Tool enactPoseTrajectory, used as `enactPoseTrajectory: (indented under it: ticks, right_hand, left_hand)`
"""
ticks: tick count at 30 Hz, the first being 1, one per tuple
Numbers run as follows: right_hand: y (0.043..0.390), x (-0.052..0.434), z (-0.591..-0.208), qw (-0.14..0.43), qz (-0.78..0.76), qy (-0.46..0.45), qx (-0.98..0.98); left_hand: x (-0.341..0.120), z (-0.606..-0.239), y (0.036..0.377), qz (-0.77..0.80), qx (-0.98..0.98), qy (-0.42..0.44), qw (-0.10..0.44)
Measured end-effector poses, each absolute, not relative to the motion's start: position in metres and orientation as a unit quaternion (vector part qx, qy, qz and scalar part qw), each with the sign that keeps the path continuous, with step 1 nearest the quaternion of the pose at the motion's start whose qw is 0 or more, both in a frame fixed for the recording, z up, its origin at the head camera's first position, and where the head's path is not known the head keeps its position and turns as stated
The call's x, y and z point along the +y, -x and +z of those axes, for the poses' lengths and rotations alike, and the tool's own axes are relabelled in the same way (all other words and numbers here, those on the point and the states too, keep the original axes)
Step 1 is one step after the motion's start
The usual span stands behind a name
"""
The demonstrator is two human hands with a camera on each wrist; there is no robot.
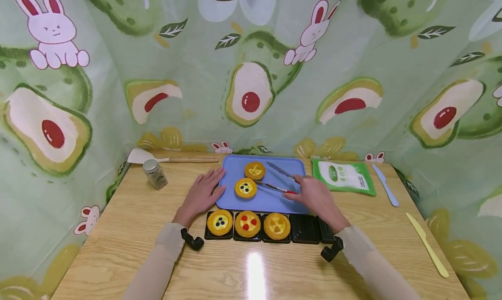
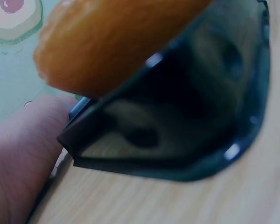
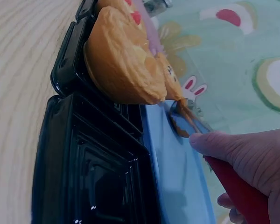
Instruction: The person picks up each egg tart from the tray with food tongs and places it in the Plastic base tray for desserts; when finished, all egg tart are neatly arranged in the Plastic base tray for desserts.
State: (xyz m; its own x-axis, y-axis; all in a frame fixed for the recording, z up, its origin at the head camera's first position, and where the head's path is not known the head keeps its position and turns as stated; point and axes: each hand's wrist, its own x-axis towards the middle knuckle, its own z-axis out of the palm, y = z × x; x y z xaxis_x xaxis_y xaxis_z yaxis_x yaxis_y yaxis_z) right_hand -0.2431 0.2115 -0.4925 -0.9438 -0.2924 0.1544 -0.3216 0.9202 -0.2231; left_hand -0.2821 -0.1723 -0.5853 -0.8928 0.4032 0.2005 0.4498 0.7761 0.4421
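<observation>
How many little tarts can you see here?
5. Two lie on the blue tray: one behind, one in front. Three sit in black cups: left, middle, right.

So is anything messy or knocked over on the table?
No, nothing stands out. Three tarts sit neatly in the black cups at the front, two cups are bare, and two more tarts lie flat on the blue tray. The right hand holds the tongs; the left hand rests flat by the tray.
</observation>
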Motion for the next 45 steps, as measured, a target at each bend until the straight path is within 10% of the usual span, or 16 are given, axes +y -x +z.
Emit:
enactPoseTrajectory:
  ticks: [45]
  right_hand:
    - [0.268,0.187,-0.505,0.047,0.154,-0.162,-0.974]
  left_hand:
    - [-0.172,-0.581,0.281,-0.243,-0.943,0.225,0.048]
